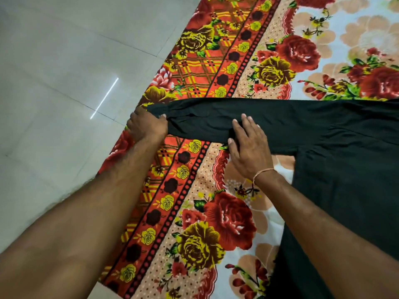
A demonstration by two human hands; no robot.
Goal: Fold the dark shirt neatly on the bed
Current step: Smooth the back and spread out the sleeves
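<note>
Dark shirt (336, 134) spread on the bed's floral blanket (216, 223), 1 sleeve (207, 123) stretched toward the bed edge. Left hand (146, 128): fingers curled, gripping the cuff at that edge. Right hand (248, 145): fingers straight and slightly spread, pressing the sleeve flat. Beyond the edge lies bare tiled floor (54, 83); open blanket surrounds the sleeve.
</note>
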